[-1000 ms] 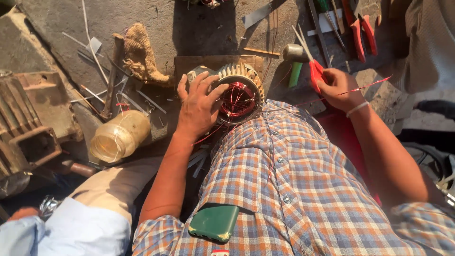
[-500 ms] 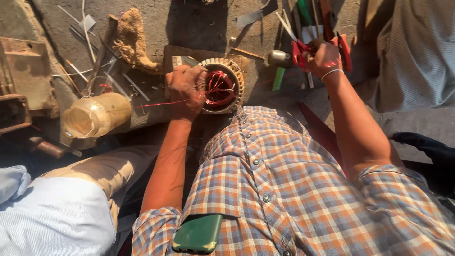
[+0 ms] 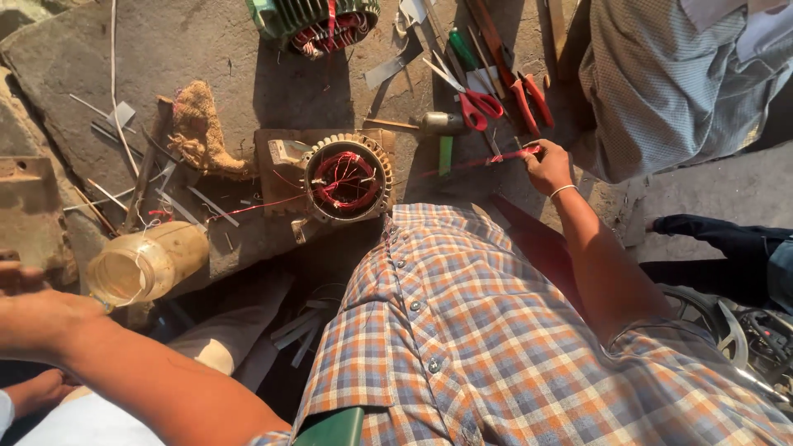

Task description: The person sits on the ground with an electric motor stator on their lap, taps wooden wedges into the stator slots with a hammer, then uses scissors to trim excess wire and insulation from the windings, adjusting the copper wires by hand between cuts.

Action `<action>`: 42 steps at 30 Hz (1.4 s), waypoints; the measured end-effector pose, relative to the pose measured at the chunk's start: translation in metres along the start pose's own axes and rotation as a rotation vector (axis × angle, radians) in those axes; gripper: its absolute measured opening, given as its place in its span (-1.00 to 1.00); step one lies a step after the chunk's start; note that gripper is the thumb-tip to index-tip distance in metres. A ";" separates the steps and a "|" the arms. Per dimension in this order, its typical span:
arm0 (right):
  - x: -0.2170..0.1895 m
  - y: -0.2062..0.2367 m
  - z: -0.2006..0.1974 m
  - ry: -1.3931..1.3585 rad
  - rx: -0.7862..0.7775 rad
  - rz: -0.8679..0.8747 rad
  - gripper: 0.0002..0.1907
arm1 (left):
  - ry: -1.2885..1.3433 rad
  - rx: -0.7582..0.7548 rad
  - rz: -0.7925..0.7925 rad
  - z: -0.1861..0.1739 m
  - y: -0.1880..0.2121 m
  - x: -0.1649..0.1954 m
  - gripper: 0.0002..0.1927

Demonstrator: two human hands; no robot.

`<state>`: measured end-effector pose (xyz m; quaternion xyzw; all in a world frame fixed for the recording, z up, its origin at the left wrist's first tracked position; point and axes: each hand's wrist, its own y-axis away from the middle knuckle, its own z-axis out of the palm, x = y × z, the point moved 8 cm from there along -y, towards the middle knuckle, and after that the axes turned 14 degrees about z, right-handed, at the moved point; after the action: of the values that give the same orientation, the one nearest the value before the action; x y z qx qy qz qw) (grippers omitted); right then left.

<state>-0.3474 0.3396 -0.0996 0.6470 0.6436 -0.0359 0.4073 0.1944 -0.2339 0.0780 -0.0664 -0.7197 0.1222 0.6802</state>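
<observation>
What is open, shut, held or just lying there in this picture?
Motor stator: lying on the wooden block, open end up, red wire inside, untouched.
Red wire strand: pinched in the right hand.
Left hand: empty, beside the jar.
Plastic jar: on its side, no lid.
Red scissors: blades shut, lying on the ground.

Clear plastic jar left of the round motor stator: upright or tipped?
Tipped. The clear plastic jar lies on its side on the stone floor, open mouth towards the camera, beside the person's left hand. Contents: cannot tell.
</observation>
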 end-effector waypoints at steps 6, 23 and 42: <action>-0.004 -0.007 -0.002 0.080 -0.030 0.119 -0.79 | 0.001 -0.035 -0.160 -0.005 0.111 -0.045 -0.89; -0.245 -0.186 0.043 0.317 -0.159 -0.627 -0.83 | -0.311 0.306 -0.249 -0.041 0.310 0.029 -0.85; -0.320 -0.215 0.176 1.107 -0.240 -1.077 -0.49 | -0.385 0.486 -0.422 0.015 0.407 0.066 -0.79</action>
<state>-0.5028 -0.0524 -0.1377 0.1210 0.9779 0.1691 0.0207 0.1464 0.1736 0.0328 0.2710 -0.7823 0.1571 0.5385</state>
